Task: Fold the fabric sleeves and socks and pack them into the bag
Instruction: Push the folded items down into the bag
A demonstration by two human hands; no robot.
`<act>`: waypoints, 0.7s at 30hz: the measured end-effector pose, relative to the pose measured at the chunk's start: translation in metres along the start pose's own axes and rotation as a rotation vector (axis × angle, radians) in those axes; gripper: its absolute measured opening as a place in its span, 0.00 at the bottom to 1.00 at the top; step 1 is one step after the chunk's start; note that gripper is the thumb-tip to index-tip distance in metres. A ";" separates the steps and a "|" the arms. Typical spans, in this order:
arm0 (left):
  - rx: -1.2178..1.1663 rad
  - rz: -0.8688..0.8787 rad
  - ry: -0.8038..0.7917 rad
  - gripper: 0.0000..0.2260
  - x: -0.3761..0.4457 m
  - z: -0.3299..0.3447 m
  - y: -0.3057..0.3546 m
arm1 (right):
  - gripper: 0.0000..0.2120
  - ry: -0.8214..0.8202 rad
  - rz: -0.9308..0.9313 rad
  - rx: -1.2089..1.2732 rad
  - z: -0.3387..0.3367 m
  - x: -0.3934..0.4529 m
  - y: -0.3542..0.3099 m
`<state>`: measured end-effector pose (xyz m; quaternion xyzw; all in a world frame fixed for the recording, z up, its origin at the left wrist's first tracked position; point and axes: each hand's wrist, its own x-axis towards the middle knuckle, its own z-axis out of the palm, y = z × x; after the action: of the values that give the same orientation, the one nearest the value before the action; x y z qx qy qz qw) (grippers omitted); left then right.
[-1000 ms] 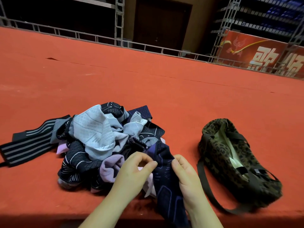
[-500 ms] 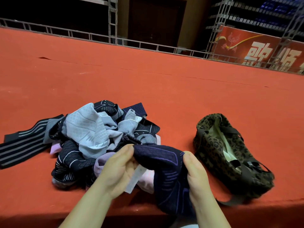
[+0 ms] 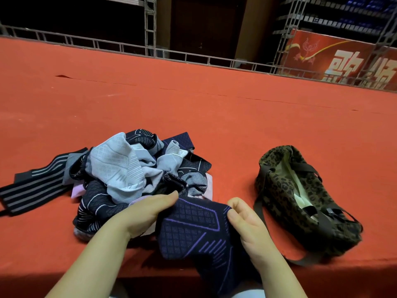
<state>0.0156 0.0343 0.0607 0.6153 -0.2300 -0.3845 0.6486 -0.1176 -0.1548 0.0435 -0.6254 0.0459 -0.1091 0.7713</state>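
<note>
You are near the start of the task: most pieces lie unfolded in a pile [image 3: 137,175] on the red worktop [image 3: 214,117], and the open bag [image 3: 300,196] at the right seems to have no folded pieces inside, though its inside shows only partly. Your left hand [image 3: 146,214] and right hand [image 3: 247,222] each pinch an upper corner of a dark sock [image 3: 193,226] with purple lines. Both grips are clamped on it, and it hangs between them over the near edge.
</note>
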 end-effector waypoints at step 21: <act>0.245 0.416 0.009 0.13 0.030 0.010 0.024 | 0.15 -0.050 0.036 0.056 -0.010 -0.017 -0.006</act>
<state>0.0311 0.0034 0.0798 0.6305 -0.3939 -0.2091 0.6352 -0.1363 -0.1613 0.0460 -0.6053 0.0347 -0.0807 0.7911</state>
